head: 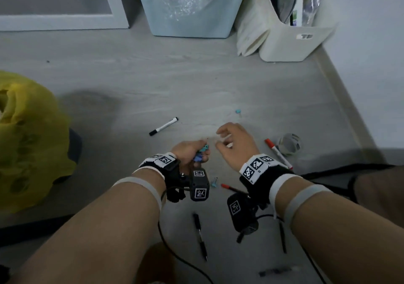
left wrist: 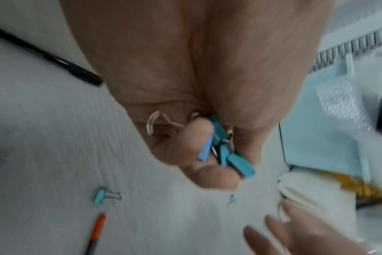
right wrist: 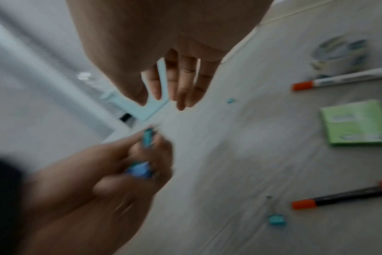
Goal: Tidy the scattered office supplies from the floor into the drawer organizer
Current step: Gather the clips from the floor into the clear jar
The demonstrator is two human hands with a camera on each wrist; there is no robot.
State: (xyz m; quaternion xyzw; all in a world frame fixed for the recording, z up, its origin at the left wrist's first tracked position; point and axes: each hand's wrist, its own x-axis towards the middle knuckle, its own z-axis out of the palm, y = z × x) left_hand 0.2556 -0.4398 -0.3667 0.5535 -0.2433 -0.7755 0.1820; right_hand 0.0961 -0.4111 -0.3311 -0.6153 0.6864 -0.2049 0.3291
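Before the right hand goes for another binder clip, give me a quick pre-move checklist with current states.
1. Left hand grips the collected binder clips: ok.
2. Right hand free, fingers relaxed: ok.
3. Loose clip on the floor between the wrists, unobstructed: ok.
4. Far clip beyond the right hand, visible: ok.
5. Room in the left hand for more: cannot tell.
6. Drawer organizer in view: not ok.

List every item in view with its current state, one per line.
left hand: gripping a bunch of binder clips
right hand: relaxed, holding nothing
loose binder clip: on the floor
black marker: capped, lying flat
red marker: capped, lying flat
tape roll: on the floor
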